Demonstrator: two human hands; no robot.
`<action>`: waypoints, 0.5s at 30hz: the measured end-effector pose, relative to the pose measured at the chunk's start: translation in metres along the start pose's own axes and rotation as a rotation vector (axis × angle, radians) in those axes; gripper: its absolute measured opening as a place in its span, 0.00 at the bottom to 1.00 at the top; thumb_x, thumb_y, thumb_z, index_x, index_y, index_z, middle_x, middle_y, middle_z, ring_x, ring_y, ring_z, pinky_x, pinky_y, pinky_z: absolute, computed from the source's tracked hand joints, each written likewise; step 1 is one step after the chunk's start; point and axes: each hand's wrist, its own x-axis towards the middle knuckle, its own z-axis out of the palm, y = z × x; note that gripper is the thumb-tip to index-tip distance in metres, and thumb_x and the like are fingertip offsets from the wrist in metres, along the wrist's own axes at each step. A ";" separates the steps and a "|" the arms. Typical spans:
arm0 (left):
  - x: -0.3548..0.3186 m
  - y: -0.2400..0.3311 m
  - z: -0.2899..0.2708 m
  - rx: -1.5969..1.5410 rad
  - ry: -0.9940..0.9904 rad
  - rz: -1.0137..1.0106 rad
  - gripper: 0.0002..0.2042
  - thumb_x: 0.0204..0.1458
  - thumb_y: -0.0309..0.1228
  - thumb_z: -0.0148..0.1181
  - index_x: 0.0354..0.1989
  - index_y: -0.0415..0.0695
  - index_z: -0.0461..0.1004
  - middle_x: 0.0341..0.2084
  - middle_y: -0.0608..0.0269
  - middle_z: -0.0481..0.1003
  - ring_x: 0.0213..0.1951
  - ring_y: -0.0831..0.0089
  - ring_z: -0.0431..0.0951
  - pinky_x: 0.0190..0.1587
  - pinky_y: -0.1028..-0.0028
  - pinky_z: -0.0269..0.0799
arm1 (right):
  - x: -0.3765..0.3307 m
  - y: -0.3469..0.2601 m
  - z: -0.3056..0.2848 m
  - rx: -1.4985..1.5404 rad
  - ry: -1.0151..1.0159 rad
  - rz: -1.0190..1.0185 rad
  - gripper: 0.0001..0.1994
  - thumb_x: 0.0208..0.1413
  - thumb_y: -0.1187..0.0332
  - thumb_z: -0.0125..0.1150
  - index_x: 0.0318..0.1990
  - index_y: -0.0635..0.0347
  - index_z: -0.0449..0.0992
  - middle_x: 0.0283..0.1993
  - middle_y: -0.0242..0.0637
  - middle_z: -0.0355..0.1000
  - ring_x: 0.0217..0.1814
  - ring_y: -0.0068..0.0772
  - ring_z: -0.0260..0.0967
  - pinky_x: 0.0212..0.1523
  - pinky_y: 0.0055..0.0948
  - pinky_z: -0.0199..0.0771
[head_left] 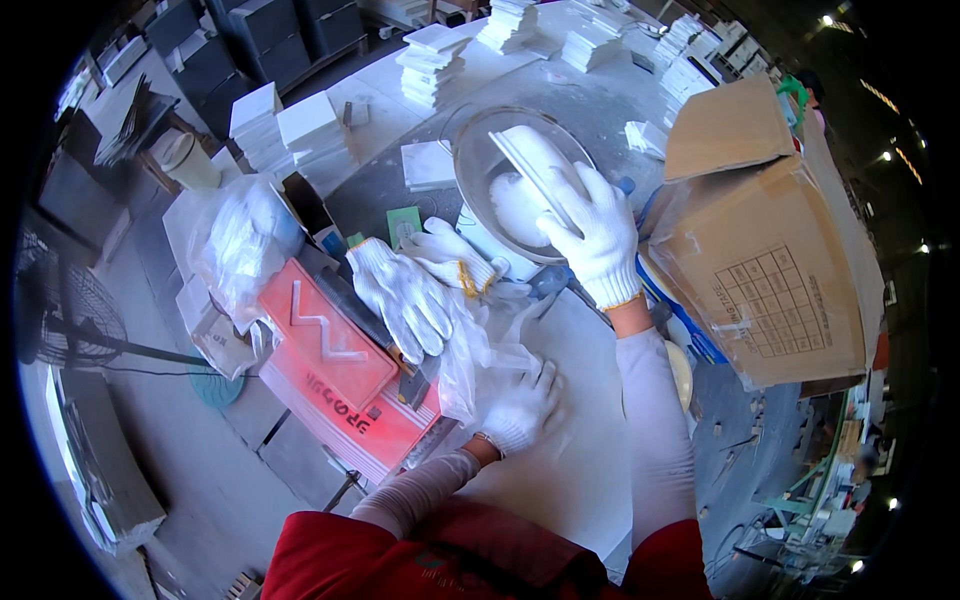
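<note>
In a white knit glove, my right hand grips a white slab-like piece with a ridged long edge, tilted over a large round basin. Inside the basin lies a white mass; whether it is powder or something solid I cannot tell. My left hand, also gloved, rests low on a pale work surface, fingers stretched out and nothing visible in them. Beside it is a crumpled clear plastic bag. Two loose white gloves, one nearer and one farther, lie left of the basin.
A large cardboard box stands close on the right. Red flat packages and a plastic-wrapped bundle sit left. Stacks of white tiles line the far side. A standing fan is at far left.
</note>
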 end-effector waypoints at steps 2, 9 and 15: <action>0.000 -0.002 0.005 -0.057 0.027 -0.012 0.28 0.64 0.47 0.57 0.63 0.36 0.72 0.66 0.40 0.68 0.69 0.38 0.65 0.62 0.40 0.70 | -0.001 0.001 0.000 0.002 0.002 -0.007 0.32 0.51 0.61 0.77 0.67 0.43 0.80 0.59 0.52 0.75 0.49 0.60 0.76 0.51 0.55 0.77; -0.001 0.001 0.000 -0.059 0.014 -0.025 0.28 0.64 0.47 0.57 0.64 0.37 0.72 0.68 0.41 0.67 0.69 0.39 0.64 0.60 0.39 0.71 | -0.019 0.001 -0.010 0.047 0.127 0.113 0.32 0.53 0.62 0.78 0.68 0.48 0.79 0.63 0.49 0.75 0.55 0.58 0.76 0.54 0.51 0.77; -0.002 0.000 0.007 -0.111 -0.034 -0.008 0.29 0.66 0.45 0.56 0.64 0.30 0.71 0.67 0.32 0.67 0.69 0.34 0.65 0.70 0.44 0.64 | -0.041 -0.009 -0.029 0.179 0.226 0.367 0.34 0.55 0.69 0.79 0.72 0.54 0.76 0.67 0.51 0.73 0.65 0.53 0.74 0.61 0.46 0.76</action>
